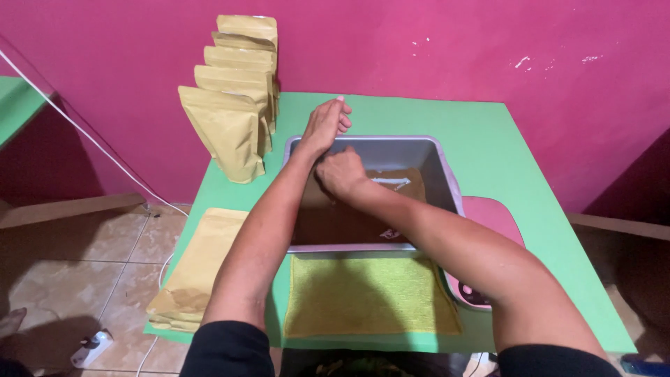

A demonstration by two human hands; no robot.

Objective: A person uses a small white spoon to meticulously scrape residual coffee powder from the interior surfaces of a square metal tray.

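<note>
My left hand (324, 126) reaches across to the far left corner of a grey metal tub (443, 174). One finger points outward and the others curl; whether it grips the rim is unclear. My right hand (342, 171) is inside the tub just behind it, closed in a fist over brown powder (335, 223). What the fist holds is hidden. A small white scoop-like piece (391, 181) lies on the powder to the right of that hand. My forearms cross over the tub's front left part.
Several tan stand-up pouches (230, 129) line the table's back left by the pink wall. A stack of flat tan pouches (199, 269) lies at the left edge. A yellow-green cloth (366, 297) lies before the tub on the green table (544, 174), and a pink scale (492, 216) sits at its right.
</note>
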